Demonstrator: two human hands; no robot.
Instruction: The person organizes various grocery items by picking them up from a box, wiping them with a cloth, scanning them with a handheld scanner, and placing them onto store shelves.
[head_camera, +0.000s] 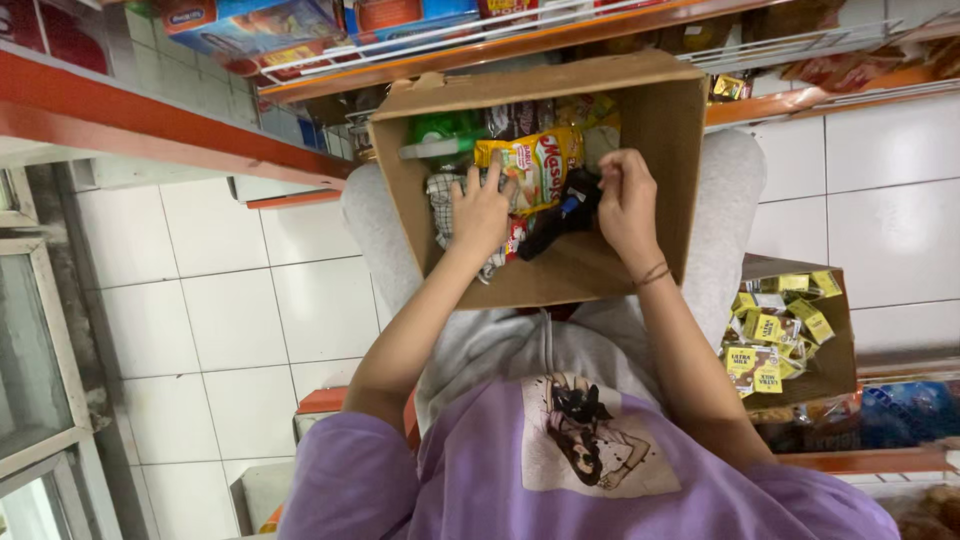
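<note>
Head view: cardboard box (670, 130) on lap, shelves (500, 45) ahead.

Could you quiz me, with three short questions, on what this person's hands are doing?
1. True or false: both hands are inside the cardboard box.
2. Which hand rests on the yellow snack packet? A) left hand B) right hand
3. What fills the smaller box on the floor at the person's right?

Key: 1. True. 2. A. 3. Small yellow packets.
</note>
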